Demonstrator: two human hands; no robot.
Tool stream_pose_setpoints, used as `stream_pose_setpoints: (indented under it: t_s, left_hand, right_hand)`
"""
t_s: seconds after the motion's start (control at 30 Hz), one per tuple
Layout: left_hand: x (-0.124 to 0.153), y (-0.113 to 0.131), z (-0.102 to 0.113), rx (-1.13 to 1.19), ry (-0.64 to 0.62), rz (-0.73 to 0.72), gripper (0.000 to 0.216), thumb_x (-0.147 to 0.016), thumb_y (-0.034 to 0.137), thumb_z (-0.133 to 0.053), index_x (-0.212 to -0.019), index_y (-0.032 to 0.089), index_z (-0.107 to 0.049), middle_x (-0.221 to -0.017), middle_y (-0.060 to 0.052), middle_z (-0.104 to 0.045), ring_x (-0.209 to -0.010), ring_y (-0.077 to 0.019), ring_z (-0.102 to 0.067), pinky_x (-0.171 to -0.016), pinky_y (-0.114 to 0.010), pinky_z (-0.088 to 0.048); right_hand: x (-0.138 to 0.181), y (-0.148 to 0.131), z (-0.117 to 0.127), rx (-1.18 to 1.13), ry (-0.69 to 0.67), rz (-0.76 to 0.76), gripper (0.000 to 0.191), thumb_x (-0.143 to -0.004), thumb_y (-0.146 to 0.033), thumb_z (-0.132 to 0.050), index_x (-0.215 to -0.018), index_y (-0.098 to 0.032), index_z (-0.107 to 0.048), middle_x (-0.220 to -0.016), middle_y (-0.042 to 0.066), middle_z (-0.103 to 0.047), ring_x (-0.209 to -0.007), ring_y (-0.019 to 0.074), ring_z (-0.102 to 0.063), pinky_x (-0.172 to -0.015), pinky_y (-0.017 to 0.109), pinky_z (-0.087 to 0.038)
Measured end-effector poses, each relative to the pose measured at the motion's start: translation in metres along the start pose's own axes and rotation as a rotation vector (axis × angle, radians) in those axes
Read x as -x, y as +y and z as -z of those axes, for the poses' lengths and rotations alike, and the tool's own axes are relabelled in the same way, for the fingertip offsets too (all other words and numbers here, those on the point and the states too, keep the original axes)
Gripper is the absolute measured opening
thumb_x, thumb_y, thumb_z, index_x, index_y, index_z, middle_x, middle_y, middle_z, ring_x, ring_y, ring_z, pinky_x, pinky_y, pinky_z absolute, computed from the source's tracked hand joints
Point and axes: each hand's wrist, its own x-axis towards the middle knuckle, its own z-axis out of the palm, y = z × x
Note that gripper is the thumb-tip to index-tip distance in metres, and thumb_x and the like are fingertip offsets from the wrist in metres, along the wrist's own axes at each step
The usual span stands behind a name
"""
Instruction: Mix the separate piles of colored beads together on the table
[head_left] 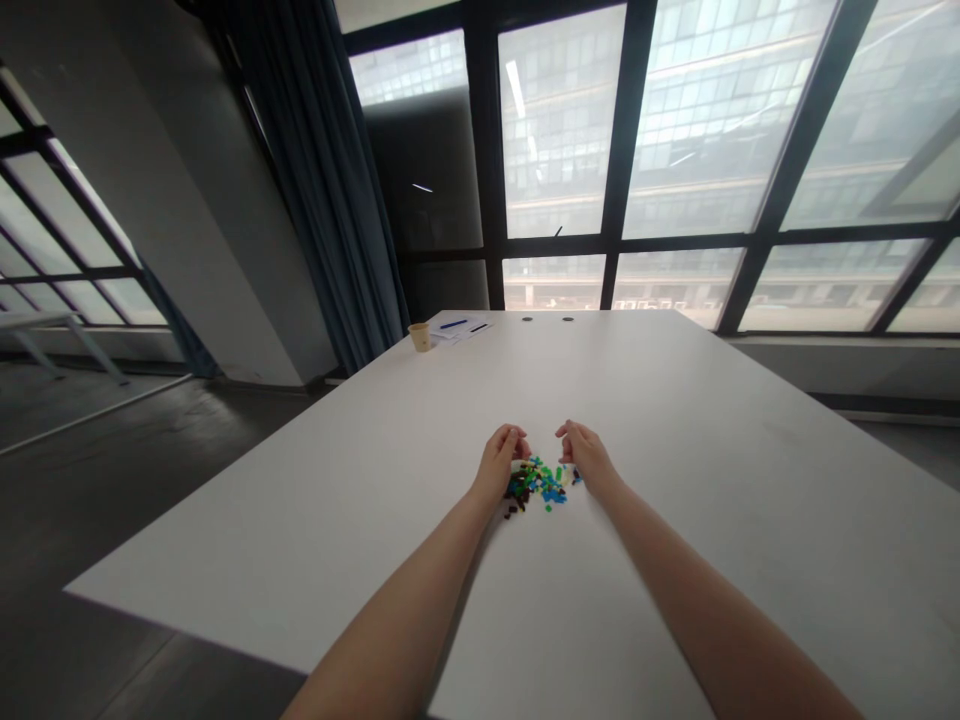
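Pile of small bricks (538,483): a loose heap of tiny plastic pieces, scattered flat rather than stacked.
Colours: mostly bright green and light blue, with dark brown or black pieces at the heap's 8 o'clock edge. Single pieces are too small to tell by shape.
Position: on the white table (675,450), in the near half, straight ahead of the person and between the two hands.
Dial: centred on the heap, with 12 o'clock pointing away from the person.
Left hand (501,462): at 10 o'clock, just beside the heap, with its heel toward the dark pieces.
Left fingers: curled inward with the tips drawn together. Whether a piece is pinched there cannot be told.
Right hand (585,455): at 2 o'clock, just beside the heap.
Right fingers: bent in toward the thumb and nearly closed. Any piece between them is hidden from this view.
Forearms: bare, running in from 7 and 5 o'clock.
Paper cup (420,337): small and tan, upright, at 11 o'clock near the far left corner, well apart from the heap.
Sheets of paper (463,328): just right of the cup, with a blue pen (453,324) lying on them.
Cable holes (527,319): two dark round openings at 12 o'clock by the far edge.
Curtain (322,180): dark blue, hanging beyond the far left corner.
Windows (675,130): black-framed panes across the far wall.
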Motion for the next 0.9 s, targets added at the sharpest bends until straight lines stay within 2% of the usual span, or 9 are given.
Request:
stream_pose_setpoints:
  t_s: [0.1, 0.2, 0.27, 0.33, 0.4, 0.47, 0.53, 0.67, 0.9]
  left_hand:
    - [-0.003, 0.003, 0.017, -0.337, -0.011, -0.002, 0.033, -0.082, 0.046, -0.034, -0.087, 0.018, -0.050, -0.069, -0.001, -0.053, -0.067, -0.0133, -0.052, -0.068, -0.027, -0.043]
    - [0.000, 0.010, 0.038, -0.737, -0.283, 0.081, 0.047, -0.070, 0.051, -0.053, -0.104, 0.019, -0.052, -0.098, -0.007, -0.056, -0.091, -0.0190, -0.053, -0.082, -0.031, -0.041]
    - [0.006, 0.016, 0.047, -0.895, -0.440, 0.195, 0.074, -0.055, 0.053, -0.066, -0.118, 0.021, -0.045, -0.119, -0.012, -0.047, -0.108, -0.0252, -0.047, -0.089, -0.033, -0.038]
    - [0.013, 0.021, 0.051, -0.989, -0.518, 0.280, 0.094, -0.044, 0.052, -0.073, -0.126, 0.022, -0.037, -0.128, -0.014, -0.038, -0.116, -0.0300, -0.041, -0.091, -0.035, -0.036]
    - [0.019, 0.025, 0.048, -1.046, -0.533, 0.312, 0.098, -0.040, 0.047, -0.076, -0.126, 0.022, -0.035, -0.128, -0.014, -0.037, -0.115, -0.0314, -0.042, -0.091, -0.034, -0.037]
    - [0.023, 0.026, 0.043, -1.087, -0.513, 0.323, 0.093, -0.040, 0.038, -0.077, -0.122, 0.022, -0.038, -0.124, -0.012, -0.040, -0.107, -0.0294, -0.049, -0.086, -0.032, -0.040]
    - [0.025, 0.024, 0.037, -1.114, -0.497, 0.317, 0.082, -0.042, 0.030, -0.076, -0.117, 0.022, -0.043, -0.119, -0.010, -0.043, -0.098, -0.0256, -0.054, -0.080, -0.029, -0.042]
    - [0.026, 0.017, 0.032, -1.096, -0.458, 0.210, 0.056, -0.051, 0.022, -0.070, -0.104, 0.020, -0.051, -0.106, -0.007, -0.050, -0.087, -0.0204, -0.055, -0.074, -0.026, -0.043]
    - [0.021, 0.003, 0.031, -0.932, -0.404, -0.044, 0.024, -0.061, 0.010, -0.052, -0.083, 0.016, -0.059, -0.086, -0.008, -0.059, -0.077, -0.0197, -0.053, -0.071, -0.029, -0.042]
  right_hand:
    - [-0.007, 0.003, 0.012, 0.215, 0.041, 0.040, 0.047, -0.078, -0.056, -0.028, -0.063, -0.019, -0.051, -0.041, -0.007, -0.027, -0.037, 0.0094, -0.032, -0.040, 0.022, -0.030]
    - [-0.008, -0.001, 0.025, 0.560, 0.018, 0.113, 0.047, -0.083, -0.050, -0.027, -0.062, -0.018, -0.055, -0.046, -0.002, -0.041, -0.048, 0.0125, -0.045, -0.049, 0.024, -0.034]
    - [-0.005, -0.005, 0.031, 0.829, -0.073, 0.166, 0.042, -0.081, -0.048, -0.035, -0.069, -0.017, -0.060, -0.066, 0.005, -0.056, -0.065, 0.0161, -0.053, -0.060, 0.027, -0.039]
    - [0.002, -0.009, 0.033, 1.057, -0.191, 0.151, 0.043, -0.073, -0.054, -0.048, -0.083, -0.015, -0.063, -0.089, 0.012, -0.059, -0.080, 0.0221, -0.055, -0.070, 0.033, -0.041]
    - [0.009, -0.010, 0.032, 1.197, -0.306, 0.094, 0.063, -0.056, -0.060, -0.063, -0.098, -0.013, -0.061, -0.104, 0.017, -0.054, -0.091, 0.0282, -0.053, -0.075, 0.037, -0.041]
    - [0.016, -0.010, 0.027, 1.264, -0.390, 0.070, 0.083, -0.039, -0.059, -0.073, -0.107, -0.014, -0.058, -0.110, 0.018, -0.050, -0.098, 0.0316, -0.050, -0.078, 0.038, -0.041]
    - [0.022, -0.009, 0.020, 1.288, -0.415, 0.093, 0.087, -0.033, -0.055, -0.077, -0.108, -0.015, -0.057, -0.111, 0.017, -0.048, -0.101, 0.0322, -0.049, -0.080, 0.038, -0.042]
    - [0.027, -0.009, 0.006, 1.257, -0.413, 0.140, 0.069, -0.042, -0.046, -0.077, -0.101, -0.016, -0.060, -0.106, 0.013, -0.051, -0.094, 0.0268, -0.053, -0.078, 0.034, -0.043]
    - [0.027, -0.008, -0.005, 1.115, -0.428, 0.236, 0.031, -0.057, -0.024, -0.070, -0.086, -0.016, -0.064, -0.094, 0.009, -0.058, -0.079, 0.0179, -0.056, -0.071, 0.024, -0.042]
